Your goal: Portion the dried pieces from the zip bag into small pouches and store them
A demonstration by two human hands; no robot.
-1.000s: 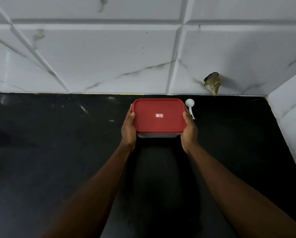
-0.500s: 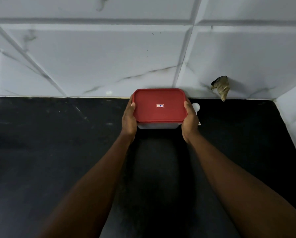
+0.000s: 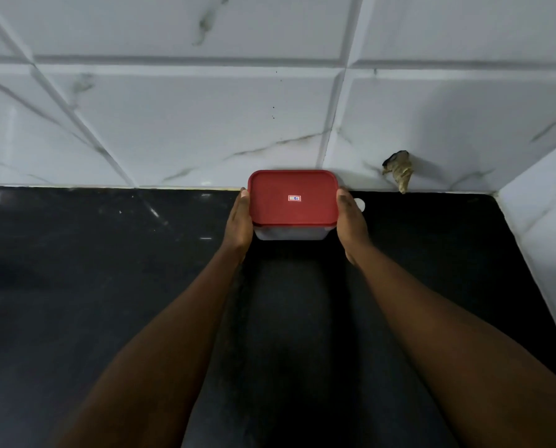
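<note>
A clear plastic container with a red lid (image 3: 293, 202) sits at the back of the black counter (image 3: 108, 286), against the white tiled wall. My left hand (image 3: 238, 221) grips its left side, thumb along the lid's edge. My right hand (image 3: 351, 221) grips its right side the same way. The fingers beneath are hidden, and so is what is inside the container. No zip bag or pouches are in view.
A white spoon (image 3: 360, 204) lies just behind my right hand, mostly hidden. A brownish crumpled lump (image 3: 399, 171) sticks out of the wall (image 3: 205, 124) to the right. A second tiled wall (image 3: 545, 221) closes off the counter at the right.
Both hands have moved the container away from me until it reaches the back wall. My right hand now covers most of the spoon.
</note>
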